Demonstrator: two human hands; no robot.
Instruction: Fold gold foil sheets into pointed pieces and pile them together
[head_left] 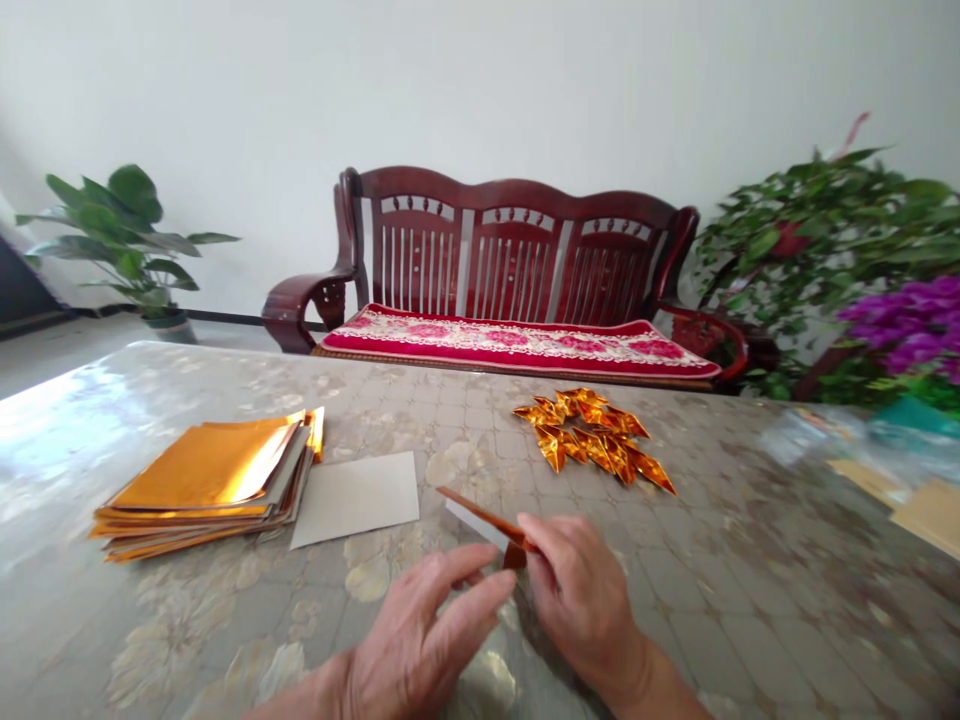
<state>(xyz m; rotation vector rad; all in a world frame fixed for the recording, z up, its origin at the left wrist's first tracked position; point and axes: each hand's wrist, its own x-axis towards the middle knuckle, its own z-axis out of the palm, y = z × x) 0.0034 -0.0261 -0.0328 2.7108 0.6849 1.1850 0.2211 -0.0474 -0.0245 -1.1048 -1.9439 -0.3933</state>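
A partly folded sheet of gold foil paper [480, 517] is tilted above the table, its pale back showing along one side. My right hand [581, 590] is closed on its right end, thumb and fingers pinching it. My left hand [435, 620] is beside its near edge, thumb and index finger stretched out and apart; whether the fingertips touch the paper is hard to tell. Left of the hands lies a loose sheet, pale side up [360, 498]. A stack of gold foil sheets [206, 470] is farther left. Several folded gold foil pieces [600, 435] lie in a cluster beyond my right hand.
The table [750, 600] has a clear, patterned cover. Plastic bags [817, 435] and tan paper or card pieces [930, 515] lie at its right. Behind stands a dark red wooden bench [517, 265] with a red floral cover, between potted plants [135, 240] and purple flowers [911, 320].
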